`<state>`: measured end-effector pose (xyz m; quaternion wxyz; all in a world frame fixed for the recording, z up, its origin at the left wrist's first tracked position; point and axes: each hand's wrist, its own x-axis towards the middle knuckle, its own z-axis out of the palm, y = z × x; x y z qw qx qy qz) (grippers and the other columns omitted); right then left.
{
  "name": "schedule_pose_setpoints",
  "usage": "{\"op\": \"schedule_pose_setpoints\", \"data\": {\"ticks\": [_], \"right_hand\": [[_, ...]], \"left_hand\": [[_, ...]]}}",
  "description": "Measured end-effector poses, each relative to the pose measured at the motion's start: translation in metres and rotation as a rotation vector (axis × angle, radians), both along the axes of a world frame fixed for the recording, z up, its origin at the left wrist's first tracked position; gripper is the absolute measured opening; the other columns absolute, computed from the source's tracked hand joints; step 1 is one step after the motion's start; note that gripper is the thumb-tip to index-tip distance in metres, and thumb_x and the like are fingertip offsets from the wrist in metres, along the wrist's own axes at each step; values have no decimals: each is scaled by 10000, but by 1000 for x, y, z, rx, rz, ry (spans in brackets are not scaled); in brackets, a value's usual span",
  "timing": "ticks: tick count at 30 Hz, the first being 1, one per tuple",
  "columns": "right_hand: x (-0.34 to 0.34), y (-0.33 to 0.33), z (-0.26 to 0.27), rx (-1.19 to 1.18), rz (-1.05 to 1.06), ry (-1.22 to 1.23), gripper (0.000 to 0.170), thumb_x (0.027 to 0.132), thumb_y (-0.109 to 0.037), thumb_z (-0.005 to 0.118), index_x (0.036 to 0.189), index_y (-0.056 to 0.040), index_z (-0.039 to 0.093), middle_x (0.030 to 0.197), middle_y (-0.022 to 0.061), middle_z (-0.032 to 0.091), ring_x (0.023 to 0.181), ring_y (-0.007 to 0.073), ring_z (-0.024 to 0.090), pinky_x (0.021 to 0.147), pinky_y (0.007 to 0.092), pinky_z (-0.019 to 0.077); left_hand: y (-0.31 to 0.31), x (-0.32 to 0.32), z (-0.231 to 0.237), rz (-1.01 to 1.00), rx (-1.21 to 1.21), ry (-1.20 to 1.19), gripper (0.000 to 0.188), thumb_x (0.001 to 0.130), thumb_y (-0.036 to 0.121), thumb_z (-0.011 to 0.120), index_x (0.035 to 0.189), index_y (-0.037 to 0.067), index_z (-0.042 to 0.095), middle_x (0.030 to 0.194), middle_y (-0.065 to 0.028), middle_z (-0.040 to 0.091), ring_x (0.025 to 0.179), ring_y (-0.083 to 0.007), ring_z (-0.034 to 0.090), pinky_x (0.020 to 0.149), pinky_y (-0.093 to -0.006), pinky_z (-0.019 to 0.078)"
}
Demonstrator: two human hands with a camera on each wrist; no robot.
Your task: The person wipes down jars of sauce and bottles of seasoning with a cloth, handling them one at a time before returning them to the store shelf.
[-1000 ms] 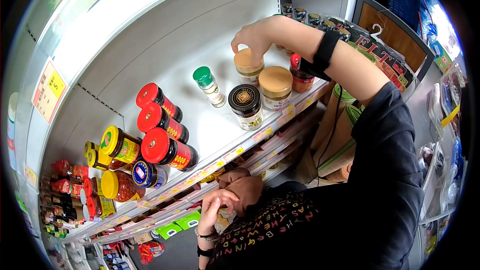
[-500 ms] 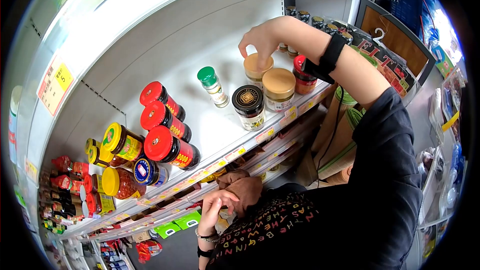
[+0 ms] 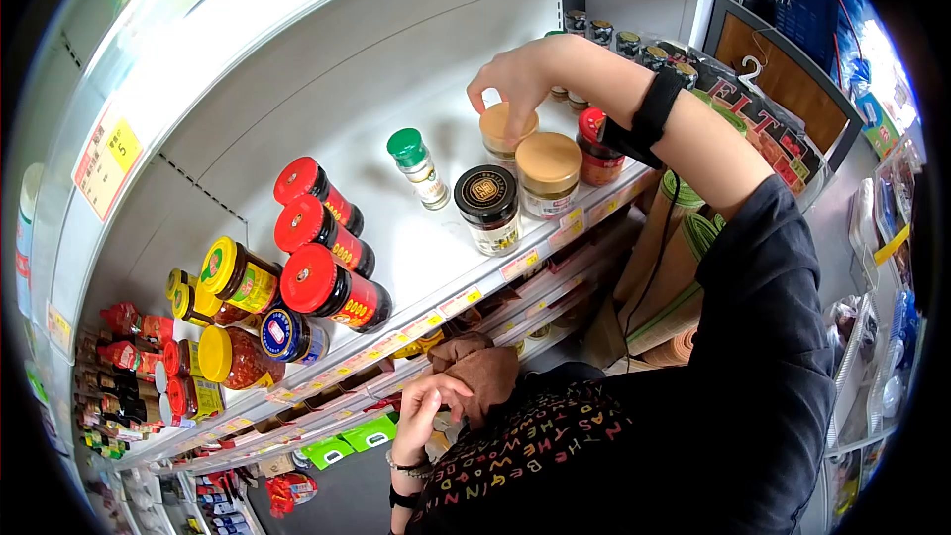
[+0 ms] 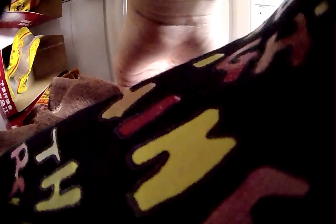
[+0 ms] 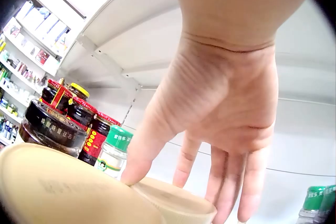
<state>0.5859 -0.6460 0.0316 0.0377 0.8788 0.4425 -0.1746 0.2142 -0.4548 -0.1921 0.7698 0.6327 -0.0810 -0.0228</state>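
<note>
In the head view my right hand (image 3: 522, 79) reaches over the shelf and grips a jar with a tan lid (image 3: 497, 120) from above. The right wrist view has its thumb at the near side of that lid (image 5: 173, 199) and the fingers at the far side. Just in front of it stands a second tan-lidded jar (image 3: 548, 170). A black-lidded jar (image 3: 486, 200) and a green-capped shaker bottle (image 3: 416, 166) are to the left, a red-lidded jar (image 3: 599, 151) to the right. Low by the body, my left hand (image 3: 426, 411) holds a brown cloth (image 3: 477, 373).
Red-lidded jars (image 3: 335, 287) stand in a row further left, beside yellow-lidded jars (image 3: 238, 357) and a blue-lidded jar (image 3: 293, 337). Price tags line the shelf's front edge (image 3: 520, 265). Small dark-lidded jars (image 3: 627, 43) sit at the back right. Rolled mats (image 3: 684, 267) stand beyond the shelf end.
The right hand and the rear tan-lidded jar have shifted a little right, closer behind the front tan-lidded jar. The left hand keeps its place with the cloth.
</note>
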Motion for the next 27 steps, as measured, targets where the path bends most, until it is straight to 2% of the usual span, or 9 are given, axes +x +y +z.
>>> {"op": "schedule_pose_setpoints", "data": {"ticks": [9,12,18,27], "right_hand": [[-1,4,-3,-21,22,-43,661,604,-455,790,1145,-145,571,1147,155,610,1055,329,597,849,441,493],[-2,2,-2,-19,24,-46,670,603,-460,785,1154,-147,570,1171,155,595,1078,326,584,859,436,490],[0,1,-7,-25,-12,-71,679,618,-503,765,1162,-146,571,1213,165,563,1120,325,559,872,429,488],[1,7,-9,-54,-32,-121,697,660,-569,741,1168,-122,571,1193,175,575,1082,327,580,852,428,498]], "left_hand": [[-6,-5,0,25,0,19,502,1002,390,478,960,-83,642,870,-108,675,566,-140,587,559,-253,472],[-10,-6,2,46,1,22,497,1004,386,474,950,-77,647,839,-99,669,562,-134,585,557,-246,462],[-13,-7,5,42,80,50,435,1002,315,438,947,-51,667,674,-51,623,562,-109,578,560,-233,443],[-19,-9,6,54,59,41,403,999,286,453,956,-52,669,706,-57,637,568,-113,577,565,-235,448]]}}
